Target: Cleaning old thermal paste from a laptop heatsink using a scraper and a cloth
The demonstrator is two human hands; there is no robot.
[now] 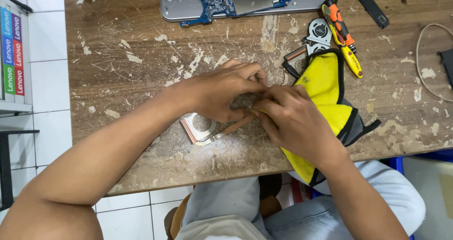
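Note:
A copper heat pipe assembly with a finned end (200, 130) lies on the worn wooden table (132, 93), and my left hand (225, 92) presses down on its middle with the fingers curled over it. My right hand (291, 122) pinches the same assembly at the pipe, its fingertips meeting those of the left hand. Under my right hand and wrist lies a yellow cloth with black trim (330, 98), draped over the table's front edge. Part of the assembly is hidden beneath both hands.
An opened laptop base with a blue circuit board (226, 1) lies at the far edge. A round cooling fan (318, 32), an orange-and-black screwdriver (339, 20) and a yellow one (349, 58) lie beside the cloth. A beige cable (420, 60) curls at right.

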